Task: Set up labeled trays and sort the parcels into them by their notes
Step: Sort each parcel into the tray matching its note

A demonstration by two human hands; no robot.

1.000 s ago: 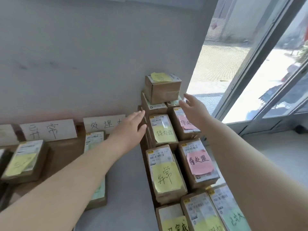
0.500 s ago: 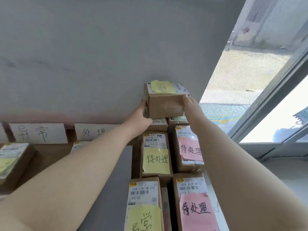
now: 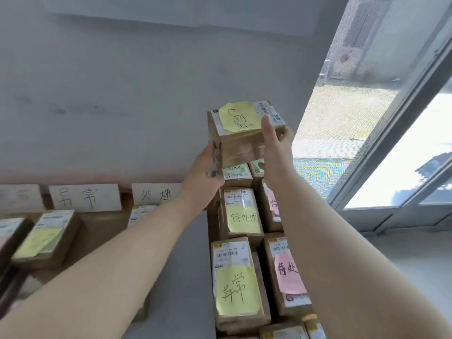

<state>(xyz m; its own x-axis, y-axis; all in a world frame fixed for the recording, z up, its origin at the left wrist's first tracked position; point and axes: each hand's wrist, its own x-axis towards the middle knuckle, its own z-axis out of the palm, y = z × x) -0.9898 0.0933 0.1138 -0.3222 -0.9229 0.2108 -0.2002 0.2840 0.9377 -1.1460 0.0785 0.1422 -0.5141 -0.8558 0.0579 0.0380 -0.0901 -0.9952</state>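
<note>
**Small box held in both hands over the parcel stack**

A small box (image 3: pixel 244 145) is held at the top of the stack of parcels (image 3: pixel 241 216), close to the wall (image 3: pixel 122 94) and just beside the window (image 3: pixel 367 123). Its long axis is laid across the view from left to right, with the right end a little higher. The box is tipped so that its top face is turned toward the camera. A yellow note (image 3: pixel 238 116) is stuck on that face, but the writing is turned sideways and is hard to read.

The lower left corner is gripped by the left hand (image 3: pixel 205 167), with the fingers curled round the edge. The right end is clasped by the right hand (image 3: pixel 276 140), with the thumb laid up the near face and the fingers wrapped behind. Whether the underside touches the parcel beneath cannot be told.

Two parcels with greenish notes are mostly hidden behind the box. Lower in the stack, a pink note (image 3: pixel 288 275) is partly covered by the right forearm. By the wall, one card (image 3: pixel 85 196) is seen whole. A second card (image 3: pixel 156 195) is partly covered by the left forearm, and a third card (image 3: pixel 19 198) is blurred and cut off. A flat parcel (image 3: pixel 46 238) is lying in the brown tray (image 3: pixel 102 226) on the left, and its note is blurred.
</note>
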